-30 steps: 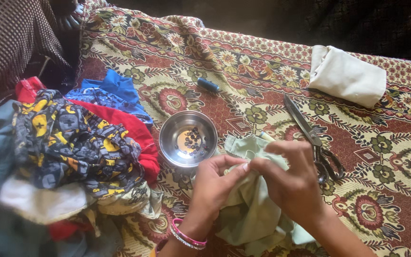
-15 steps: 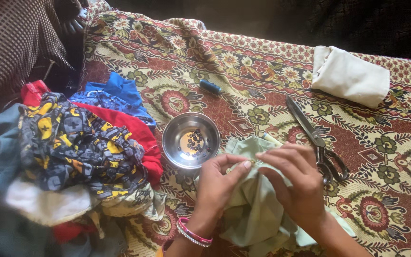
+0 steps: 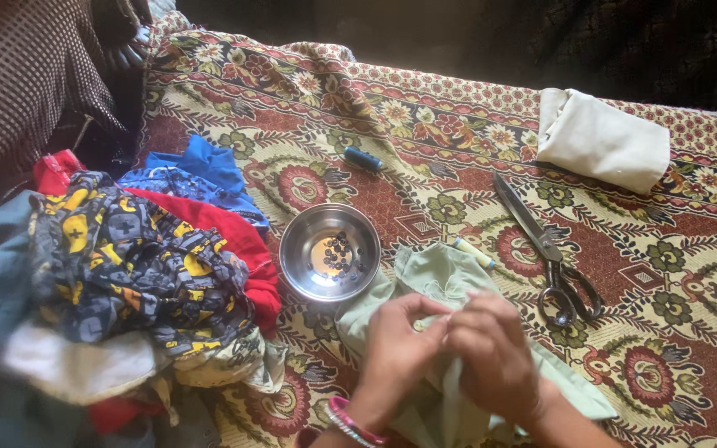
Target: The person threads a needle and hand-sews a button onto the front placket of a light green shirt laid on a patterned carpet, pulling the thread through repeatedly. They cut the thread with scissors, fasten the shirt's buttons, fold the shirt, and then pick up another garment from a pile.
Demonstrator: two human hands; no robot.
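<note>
Both hands, left hand [image 3: 396, 353] and right hand [image 3: 491, 357], fingertips pinched on pale green garment [image 3: 433, 278] over patterned bedspread [image 3: 425, 166]; steel bowl of buttons [image 3: 329, 251], scissors [image 3: 545, 249] within reach.

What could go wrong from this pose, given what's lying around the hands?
1. The steel bowl of small dark buttons sits just beyond the left hand; a tug on the pale green cloth may tip it.
2. The scissors lie loose beside the cloth, near the right hand; a sweep could catch them.
3. The fingertips meet in a pinch on the cloth; what they hold is too small to see and could slip.
</note>
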